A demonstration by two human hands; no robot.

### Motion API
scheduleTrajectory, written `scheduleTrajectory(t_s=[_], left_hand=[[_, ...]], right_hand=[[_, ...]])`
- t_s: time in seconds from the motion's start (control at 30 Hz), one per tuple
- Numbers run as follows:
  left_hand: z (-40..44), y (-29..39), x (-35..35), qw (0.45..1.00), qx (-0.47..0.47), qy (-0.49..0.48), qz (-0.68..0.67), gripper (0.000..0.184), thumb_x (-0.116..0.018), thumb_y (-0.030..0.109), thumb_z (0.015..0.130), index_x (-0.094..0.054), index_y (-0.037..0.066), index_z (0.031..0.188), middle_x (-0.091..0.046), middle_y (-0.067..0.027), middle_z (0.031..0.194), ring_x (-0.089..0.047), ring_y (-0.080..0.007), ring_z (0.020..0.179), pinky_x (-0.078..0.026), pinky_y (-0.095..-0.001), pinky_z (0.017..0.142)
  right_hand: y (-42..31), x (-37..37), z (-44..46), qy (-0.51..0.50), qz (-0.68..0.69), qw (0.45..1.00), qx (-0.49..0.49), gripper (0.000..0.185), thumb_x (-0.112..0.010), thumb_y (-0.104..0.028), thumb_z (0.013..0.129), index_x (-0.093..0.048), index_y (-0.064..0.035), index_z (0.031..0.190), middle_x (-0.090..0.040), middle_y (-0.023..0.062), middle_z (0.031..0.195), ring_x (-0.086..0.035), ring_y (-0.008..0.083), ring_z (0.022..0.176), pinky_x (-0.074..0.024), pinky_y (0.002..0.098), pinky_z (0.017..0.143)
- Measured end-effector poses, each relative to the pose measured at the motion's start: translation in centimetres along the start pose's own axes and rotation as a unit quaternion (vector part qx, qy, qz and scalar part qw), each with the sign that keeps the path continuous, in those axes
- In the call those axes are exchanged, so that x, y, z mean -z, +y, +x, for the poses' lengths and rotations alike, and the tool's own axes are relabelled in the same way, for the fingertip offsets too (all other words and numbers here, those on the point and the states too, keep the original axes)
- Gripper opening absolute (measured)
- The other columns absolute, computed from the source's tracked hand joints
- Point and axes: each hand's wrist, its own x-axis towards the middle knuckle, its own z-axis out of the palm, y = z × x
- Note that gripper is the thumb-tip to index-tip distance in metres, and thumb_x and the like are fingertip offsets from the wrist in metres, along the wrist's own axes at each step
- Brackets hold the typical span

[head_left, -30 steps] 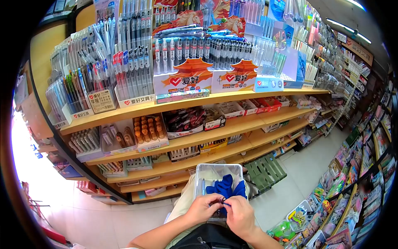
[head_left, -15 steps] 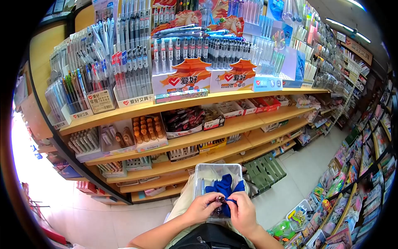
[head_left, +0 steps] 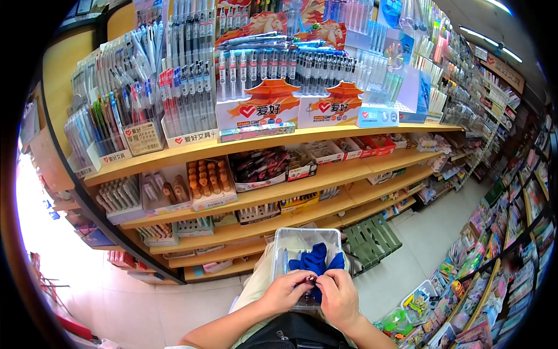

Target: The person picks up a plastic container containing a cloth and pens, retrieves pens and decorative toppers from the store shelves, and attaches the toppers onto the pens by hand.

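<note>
The left hand (head_left: 286, 291) pinches a small dark-red object (head_left: 311, 279) above a clear plastic box (head_left: 278, 247) containing blue cloth (head_left: 312, 259); the right hand (head_left: 340, 295) meets it, grip unclear. A cardboard display box (head_left: 232, 114) holds pens (head_left: 254, 67).

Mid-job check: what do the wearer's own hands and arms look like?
The left hand and right hand are ungloved. The visible forearms have no sleeves, and no watch or band shows at the wrists. I can't tell about rings.

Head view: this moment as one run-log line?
left grip: pinching small dark item | right grip: fingertips at item | blue cloth: in clear box | item type: too small to tell
</note>
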Motion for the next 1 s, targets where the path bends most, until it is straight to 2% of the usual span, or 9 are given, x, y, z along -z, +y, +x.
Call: scheduleTrajectory(t_s=[0.17,0.27,0.37,0.4,0.5,0.53,0.67,0.77,1.0], left_hand=[[0.0,-0.5,-0.1,0.998,-0.028,0.012,0.048,0.021,-0.057,0.001,0.08,-0.058,0.0,0.101,-0.061,-0.0131,0.091,-0.06,-0.0223,0.082,-0.047,-0.0298,0.074],[-0.1,-0.3,-0.2,0.999,-0.007,0.016,0.033,0.018,-0.055,0.003,0.082,-0.057,0.001,0.099,-0.06,-0.013,0.086,-0.059,-0.0249,0.08,-0.046,-0.0313,0.072],[-0.1,0.3,0.0,0.999,0.033,0.0,0.025,0.02,-0.056,0.001,0.08,-0.058,0.001,0.1,-0.061,-0.0128,0.092,-0.06,-0.0217,0.083,-0.047,-0.0298,0.074],[0.0,0.4,0.1,0.999,0.032,-0.003,0.011,0.02,-0.055,0.001,0.081,-0.058,0.001,0.1,-0.061,-0.0118,0.092,-0.059,-0.0201,0.083,-0.046,-0.0293,0.074],[0.2,0.4,0.3,0.999,0.032,-0.009,-0.031,0.019,-0.054,0.0,0.082,-0.058,0.001,0.1,-0.061,-0.0089,0.091,-0.058,-0.0155,0.083,-0.046,-0.0276,0.074],[0.1,0.2,0.2,0.998,0.034,-0.007,-0.045,0.019,-0.054,0.0,0.082,-0.058,0.001,0.1,-0.061,-0.0079,0.09,-0.058,-0.014,0.083,-0.046,-0.027,0.074],[0.0,-0.2,0.2,0.997,0.068,0.011,-0.044,0.018,-0.055,0.0,0.082,-0.057,0.0,0.1,-0.061,-0.0057,0.089,-0.057,-0.0105,0.082,-0.046,-0.0251,0.073],[-0.1,-0.1,0.1,0.995,0.069,0.018,-0.067,0.017,-0.056,0.004,0.083,-0.057,0.002,0.1,-0.058,-0.0051,0.083,-0.055,-0.0114,0.077,-0.045,-0.0248,0.07],[-0.1,0.0,-0.1,0.997,0.046,0.02,-0.056,0.016,-0.057,0.004,0.083,-0.057,0.001,0.098,-0.059,-0.0053,0.083,-0.056,-0.0108,0.076,-0.045,-0.0247,0.068]], right_hand=[[-0.5,-0.1,0.2,0.013,0.027,0.999,0.031,0.018,-0.061,0.003,0.067,-0.057,-0.0017,0.084,-0.054,0.0108,0.079,-0.054,0.0268,0.07,-0.0445,0.0348,0.059],[-0.3,-0.4,0.3,0.033,0.106,0.994,-0.009,0.014,-0.061,0.004,0.07,-0.057,-0.001,0.083,-0.055,0.0115,0.079,-0.054,0.027,0.069,-0.0447,0.0339,0.059],[-0.6,0.4,0.5,0.06,0.193,0.976,-0.08,0.01,-0.061,0.003,0.074,-0.056,0.0,0.082,-0.055,0.0122,0.079,-0.054,0.0265,0.069,-0.0446,0.032,0.06],[-0.4,0.5,0.4,0.066,0.194,0.974,-0.093,0.008,-0.059,0.002,0.077,-0.055,0.0011,0.083,-0.056,0.0127,0.079,-0.054,0.026,0.068,-0.0444,0.0314,0.061],[0.4,0.5,0.0,0.061,0.194,0.971,-0.126,0.009,-0.059,0.002,0.077,-0.054,0.0017,0.084,-0.056,0.0127,0.079,-0.054,0.0263,0.069,-0.0444,0.0325,0.062],[0.6,0.5,-0.1,0.05,0.198,0.971,-0.128,0.011,-0.06,0.003,0.075,-0.053,0.0014,0.084,-0.055,0.0126,0.079,-0.054,0.0252,0.069,-0.0436,0.03,0.063],[0.6,0.3,-0.2,-0.01,0.158,0.984,-0.085,0.016,-0.06,0.005,0.074,-0.052,0.0007,0.087,-0.054,0.0146,0.081,-0.054,0.0293,0.069,-0.0447,0.0333,0.063],[0.7,0.0,-0.4,-0.024,0.142,0.987,-0.068,0.017,-0.06,0.005,0.073,-0.052,0.0003,0.087,-0.054,0.0145,0.081,-0.054,0.0304,0.07,-0.0446,0.0345,0.062],[0.4,-0.2,0.0,0.003,0.066,0.997,-0.027,0.021,-0.061,0.007,0.068,-0.053,-0.0009,0.085,-0.054,0.0135,0.081,-0.054,0.031,0.072,-0.0445,0.0371,0.062]])
